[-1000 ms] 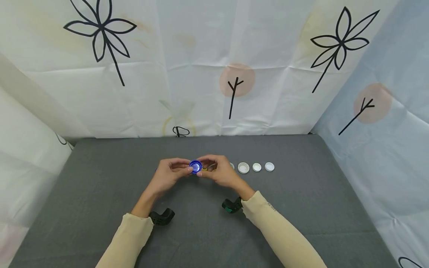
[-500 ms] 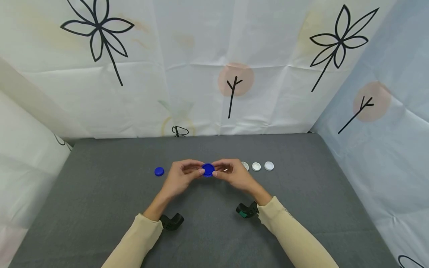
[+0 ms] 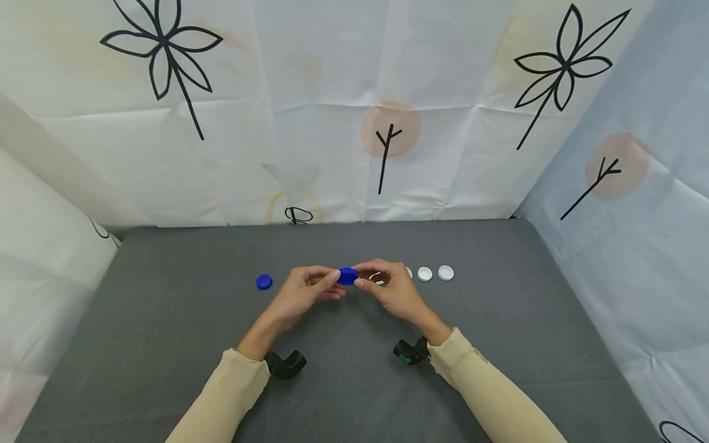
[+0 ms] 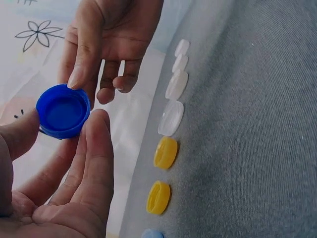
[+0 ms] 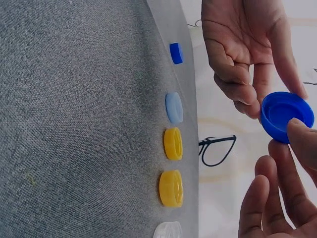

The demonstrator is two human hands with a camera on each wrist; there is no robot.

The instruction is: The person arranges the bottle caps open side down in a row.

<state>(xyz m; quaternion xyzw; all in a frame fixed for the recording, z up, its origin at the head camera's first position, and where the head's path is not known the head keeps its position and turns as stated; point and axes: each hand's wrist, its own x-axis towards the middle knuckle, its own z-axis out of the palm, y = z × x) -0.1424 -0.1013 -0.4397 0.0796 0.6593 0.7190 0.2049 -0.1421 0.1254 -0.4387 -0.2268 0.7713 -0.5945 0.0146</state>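
Observation:
A dark blue bottle cap (image 3: 348, 276) is held up over the table between both hands. The left hand (image 3: 299, 295) pinches its left edge between thumb and fingers, while the right hand (image 3: 396, 292) pinches its right edge. In the left wrist view the cap (image 4: 63, 111) shows its hollow inside, with the left thumb (image 4: 22, 134) at the rim. From the right wrist, the right thumb (image 5: 303, 139) overlaps the hollow side of the cap (image 5: 282, 111). Behind the hands a row of caps is partly hidden in the head view.
Another dark blue cap (image 3: 264, 282) lies left of the hands. The row continues with a light blue cap (image 5: 174, 107), two yellow caps (image 5: 173, 143), a clear cap (image 4: 171, 118) and white caps (image 3: 424, 274). Grey cloth (image 3: 354, 394) covers the table; a printed curtain (image 3: 332, 74) hangs behind.
Both hands have moved right with the blue cap. The cap has turned from showing its hollow side to the head camera to lying flatter. The other blue cap has come into sight.

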